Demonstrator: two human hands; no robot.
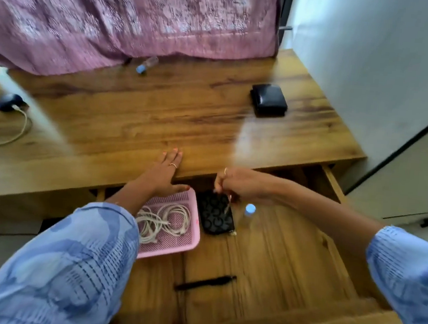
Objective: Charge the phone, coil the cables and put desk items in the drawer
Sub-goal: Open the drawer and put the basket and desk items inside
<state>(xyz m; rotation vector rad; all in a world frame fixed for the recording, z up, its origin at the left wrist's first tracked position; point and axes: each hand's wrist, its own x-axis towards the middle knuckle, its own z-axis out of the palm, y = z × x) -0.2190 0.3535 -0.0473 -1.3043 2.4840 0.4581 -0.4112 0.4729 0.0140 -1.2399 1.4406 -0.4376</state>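
While the drawer (263, 258) is standing pulled out under the tabletop (159, 120), one pink mesh tray (173, 246) is lying in its left part, and the white cables (163, 219) are resting coiled inside it; I am counting two or three coils, but the blur is not letting me be sure. Just beside the tray, on its right, one black patterned pouch (215, 214) is lying on the drawer floor. One small bottle with a blue cap (249, 209) is standing just right of the pouch. One thin black pen-like thing (205, 282) is lying nearer the front of the drawer, apart from the rest.

The right hand (239, 185) is hovering over the far end of the pouch with its fingers curled closed; it is seeming to pinch something small and thin, which I cannot tell. The left hand (164, 172) is lying open and flat on the front edge of the tabletop, fingers spread, gripping nothing. Both arms are wearing blue patterned sleeves.

On the tabletop one black wallet (268, 99) is lying far right, one more small bottle (146, 65) is lying on its side near the pink curtain (117, 11), and one dark round device (8, 102) with one white cable (14, 132) plugged in is sitting at the left edge.
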